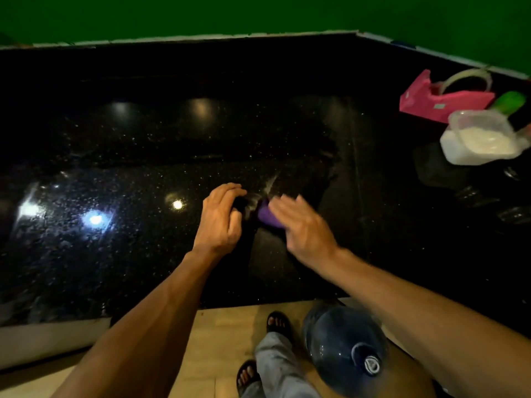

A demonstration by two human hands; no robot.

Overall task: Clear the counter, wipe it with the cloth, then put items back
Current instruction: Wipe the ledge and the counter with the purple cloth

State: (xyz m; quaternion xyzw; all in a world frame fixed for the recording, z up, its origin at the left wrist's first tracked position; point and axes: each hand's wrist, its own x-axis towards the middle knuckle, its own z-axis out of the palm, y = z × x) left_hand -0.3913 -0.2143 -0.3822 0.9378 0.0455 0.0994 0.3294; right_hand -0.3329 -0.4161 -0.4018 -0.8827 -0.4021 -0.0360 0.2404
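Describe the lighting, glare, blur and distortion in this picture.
Head view: dim overall; lamp reflections glare on the black counter at left; the right hand is motion-blurred at the purple cloth; wide-angle distortion bows the counter's far edge.

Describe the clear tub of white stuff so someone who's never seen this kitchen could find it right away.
Go to the right end of the black speckled counter, where items cluster by the green wall. The clear tub sits nearer the viewer than the pink bag and green object. It alone is see-through, part filled with something white.
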